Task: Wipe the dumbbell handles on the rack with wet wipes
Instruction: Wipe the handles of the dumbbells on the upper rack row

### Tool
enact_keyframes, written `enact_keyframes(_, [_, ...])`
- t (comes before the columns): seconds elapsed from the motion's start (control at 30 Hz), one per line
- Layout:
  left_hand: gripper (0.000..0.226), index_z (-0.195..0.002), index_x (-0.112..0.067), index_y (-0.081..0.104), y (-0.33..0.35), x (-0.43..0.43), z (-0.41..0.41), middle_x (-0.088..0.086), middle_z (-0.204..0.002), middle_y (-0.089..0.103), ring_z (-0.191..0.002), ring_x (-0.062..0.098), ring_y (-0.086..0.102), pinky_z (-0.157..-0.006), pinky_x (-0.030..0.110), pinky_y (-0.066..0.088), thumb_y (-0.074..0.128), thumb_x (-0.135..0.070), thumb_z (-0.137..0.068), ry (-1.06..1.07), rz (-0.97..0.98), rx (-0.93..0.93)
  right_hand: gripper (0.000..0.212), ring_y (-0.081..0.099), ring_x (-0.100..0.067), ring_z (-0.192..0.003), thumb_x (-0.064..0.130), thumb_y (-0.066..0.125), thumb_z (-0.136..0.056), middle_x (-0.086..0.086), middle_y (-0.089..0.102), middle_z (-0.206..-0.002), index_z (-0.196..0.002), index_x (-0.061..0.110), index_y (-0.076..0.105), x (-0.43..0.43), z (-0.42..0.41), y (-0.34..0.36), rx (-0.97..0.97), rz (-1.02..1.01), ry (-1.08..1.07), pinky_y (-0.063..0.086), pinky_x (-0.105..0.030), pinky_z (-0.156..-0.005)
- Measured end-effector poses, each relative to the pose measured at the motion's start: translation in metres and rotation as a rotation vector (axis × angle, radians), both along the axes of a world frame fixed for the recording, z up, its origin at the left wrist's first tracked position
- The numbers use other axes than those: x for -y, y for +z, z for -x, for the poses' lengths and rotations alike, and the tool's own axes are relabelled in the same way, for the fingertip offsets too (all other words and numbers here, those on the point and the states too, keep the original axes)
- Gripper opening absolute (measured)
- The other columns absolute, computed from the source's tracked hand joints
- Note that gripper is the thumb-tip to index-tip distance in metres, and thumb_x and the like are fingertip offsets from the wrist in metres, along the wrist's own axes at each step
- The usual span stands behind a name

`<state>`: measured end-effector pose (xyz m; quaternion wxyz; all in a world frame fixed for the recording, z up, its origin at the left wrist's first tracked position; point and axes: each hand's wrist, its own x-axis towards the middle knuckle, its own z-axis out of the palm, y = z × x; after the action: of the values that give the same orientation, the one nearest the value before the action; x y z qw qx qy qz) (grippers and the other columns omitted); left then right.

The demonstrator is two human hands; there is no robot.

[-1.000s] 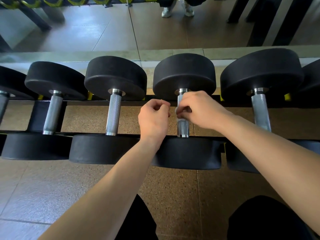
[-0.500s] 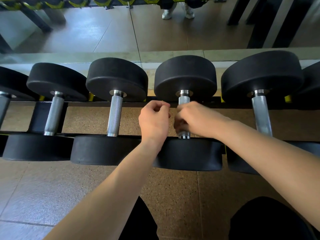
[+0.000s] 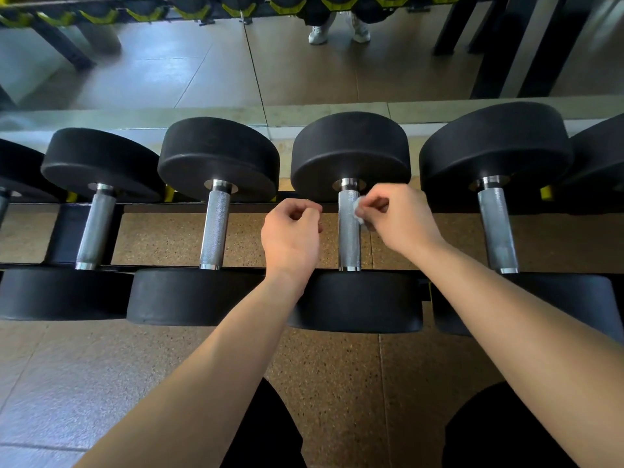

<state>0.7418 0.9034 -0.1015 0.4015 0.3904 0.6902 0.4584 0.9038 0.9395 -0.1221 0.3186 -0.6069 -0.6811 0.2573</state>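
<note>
Several black dumbbells with knurled steel handles lie across a black rack [image 3: 236,206]. The handle [image 3: 349,241] of the dumbbell in the middle is in plain sight between my two hands. My right hand [image 3: 398,221] pinches a small white wet wipe [image 3: 358,212] just right of that handle's upper part, touching or almost touching it. My left hand [image 3: 292,236] hovers left of the same handle with its fingers curled and nothing visible in it. Neighbouring handles stand to the left [image 3: 214,228] and to the right [image 3: 498,228].
A mirror along the wall behind the rack reflects the tiled floor, another rack and a person's white shoes [image 3: 337,30]. Speckled brown rubber flooring [image 3: 337,383] lies under and in front of the rack. My dark-clothed knees [image 3: 506,430] are at the bottom edge.
My right hand has let go of the middle handle and drawn off to its right with the wipe, so the handle is now uncovered. My left hand has stayed about where it was.
</note>
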Motion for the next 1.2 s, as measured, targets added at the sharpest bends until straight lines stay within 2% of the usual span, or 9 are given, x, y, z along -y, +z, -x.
enact_keyframes(0.17, [0.022,-0.088,-0.027,0.074,0.0,-0.001,0.0,-0.005,-0.081,0.072,-0.085,0.015,0.069,-0.09,0.045,0.058,0.057,-0.014,-0.093,-0.007,0.007,0.002,0.009,0.067,-0.004,-0.08,0.023,0.076,-0.086,0.01,0.069,-0.087,-0.084,0.028,0.069,0.018,-0.007,-0.002,-0.013,0.266,0.086,0.058,-0.029,-0.075])
enact_keyframes(0.43, [0.022,-0.089,-0.027,0.074,0.0,-0.001,0.0,-0.006,-0.079,0.071,-0.084,0.015,0.069,-0.089,0.044,0.059,0.056,-0.014,-0.093,-0.014,-0.004,-0.008,0.007,0.065,-0.004,-0.085,0.018,0.071,-0.092,0.014,0.066,-0.086,-0.09,0.024,0.071,-0.015,0.01,-0.003,-0.176,0.039,-0.195,0.059,-0.035,-0.085])
enact_keyframes(0.63, [0.02,-0.089,-0.027,0.074,-0.003,-0.002,0.001,-0.006,-0.08,0.072,-0.085,0.014,0.069,-0.092,0.045,0.058,0.058,-0.015,-0.093,-0.025,-0.008,0.005,0.007,0.072,-0.009,-0.078,0.014,0.073,-0.089,0.002,0.072,-0.088,-0.09,0.02,0.07,0.023,-0.008,-0.003,-0.077,0.418,0.033,0.062,-0.034,-0.077])
enact_keyframes(0.77, [0.022,-0.088,-0.027,0.074,-0.002,-0.002,0.0,-0.006,-0.08,0.072,-0.085,0.015,0.069,-0.091,0.046,0.058,0.057,-0.014,-0.093,-0.03,-0.011,-0.003,0.008,0.071,-0.009,-0.081,0.015,0.072,-0.09,0.004,0.07,-0.09,-0.09,0.022,0.07,0.014,-0.007,-0.003,-0.075,0.291,0.007,0.061,-0.026,-0.071])
enact_keyframes(0.87, [0.022,-0.089,-0.027,0.074,-0.002,-0.001,0.0,-0.007,-0.081,0.071,-0.086,0.015,0.069,-0.092,0.045,0.058,0.057,-0.014,-0.094,-0.03,-0.017,-0.009,0.008,0.069,-0.011,-0.087,0.015,0.071,-0.091,0.004,0.069,-0.092,-0.09,0.023,0.07,0.001,-0.002,-0.007,-0.16,0.19,-0.1,0.061,-0.032,-0.077])
enact_keyframes(0.93, [0.022,-0.089,-0.027,0.074,-0.003,-0.001,0.0,-0.007,-0.081,0.071,-0.087,0.014,0.069,-0.092,0.044,0.058,0.056,-0.014,-0.094,-0.03,-0.02,-0.015,0.008,0.069,-0.009,-0.085,0.015,0.072,-0.09,0.004,0.07,-0.091,-0.089,0.023,0.069,0.004,-0.002,-0.009,-0.134,0.202,-0.085,0.061,-0.029,-0.075])
enact_keyframes(1.0, [0.022,-0.088,-0.027,0.074,-0.003,-0.001,0.0,-0.007,-0.08,0.071,-0.086,0.014,0.069,-0.092,0.045,0.058,0.056,-0.014,-0.094,-0.029,-0.02,-0.008,0.007,0.07,-0.006,-0.076,0.016,0.074,-0.089,0.004,0.071,-0.09,-0.089,0.022,0.07,0.016,-0.006,-0.004,-0.092,0.297,0.01,0.058,-0.019,-0.065])
enact_keyframes(1.1, [0.022,-0.089,-0.027,0.073,-0.003,-0.001,0.0,-0.007,-0.081,0.071,-0.086,0.014,0.069,-0.091,0.044,0.058,0.056,-0.014,-0.094,-0.03,-0.022,-0.009,0.006,0.072,-0.007,-0.071,0.02,0.077,-0.086,0.003,0.074,-0.082,-0.088,0.022,0.071,0.026,-0.011,0.002,0.026,0.411,0.156,0.061,-0.029,-0.071])
enact_keyframes(1.2, [0.022,-0.09,-0.026,0.073,-0.003,-0.001,-0.001,-0.006,-0.083,0.071,-0.086,0.014,0.068,-0.09,0.044,0.058,0.056,-0.014,-0.094,-0.04,-0.038,-0.018,0.007,0.07,-0.005,-0.072,0.021,0.074,-0.088,0.008,0.072,-0.084,-0.085,0.027,0.071,0.012,-0.009,0.004,0.029,0.278,0.11,0.061,-0.031,-0.075])
